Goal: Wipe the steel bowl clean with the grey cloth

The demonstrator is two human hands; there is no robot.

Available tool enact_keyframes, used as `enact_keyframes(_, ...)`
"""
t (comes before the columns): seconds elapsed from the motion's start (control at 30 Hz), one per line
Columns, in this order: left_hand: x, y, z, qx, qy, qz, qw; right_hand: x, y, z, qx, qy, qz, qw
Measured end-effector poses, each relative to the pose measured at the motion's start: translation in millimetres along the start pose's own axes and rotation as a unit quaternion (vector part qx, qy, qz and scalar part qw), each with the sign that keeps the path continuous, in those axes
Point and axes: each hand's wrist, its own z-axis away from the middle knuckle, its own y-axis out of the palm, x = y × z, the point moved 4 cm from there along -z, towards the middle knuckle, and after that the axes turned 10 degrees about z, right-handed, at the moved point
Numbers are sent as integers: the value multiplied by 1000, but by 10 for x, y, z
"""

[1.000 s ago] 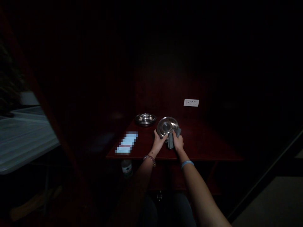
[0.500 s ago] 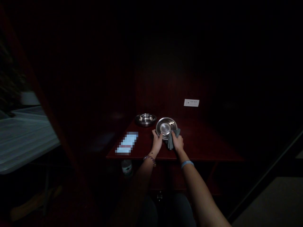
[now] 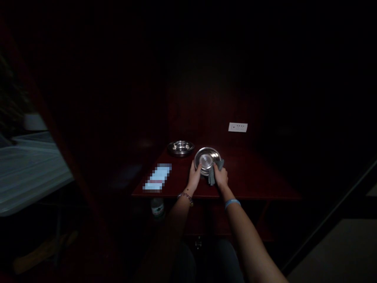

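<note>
A shiny metal bowl (image 3: pixel 205 159) is held tilted toward me over the dark red desk (image 3: pixel 253 177). My left hand (image 3: pixel 194 175) grips its lower left rim, thumb on the inside and fingers hidden behind. On the right side, my right hand (image 3: pixel 220 175) pinches a grey cloth (image 3: pixel 211 177) against the rim, with part of the cloth hanging below. Behind and to the left, another metal bowl or a small stack (image 3: pixel 180 148) rests on the desk.
A blurred-out bright rectangle (image 3: pixel 157 177) lies on the desk's left side. Under the desk's left edge stands a bottle (image 3: pixel 158 208). A white socket panel (image 3: pixel 238 127) is on the back wall. Pale translucent plastic (image 3: pixel 29 173) shows at far left.
The bowl has turned slightly between my hands, and my left fingers have shifted along its rim. The cloth stays at the right side of the rim.
</note>
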Motion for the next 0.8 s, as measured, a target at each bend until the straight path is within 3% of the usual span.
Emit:
enact_keyframes(0.17, 74, 22, 8, 35, 16, -7, 999, -32, 10, -28, -11, 9, -41, 999)
enact_keyframes(0.33, 149, 59, 41, 69, -23, -38, 997, -41, 14, -29, -12, 10, -54, 998)
enact_keyframes(0.5, 162, 30, 42, 57, -34, -44, 997, -24, 22, -18, -4, 4, -43, 999)
enact_keyframes(0.8, 6, 2, 22, 9, 15, -25, 1000, -15, 22, -18, -2, -4, -25, 1000)
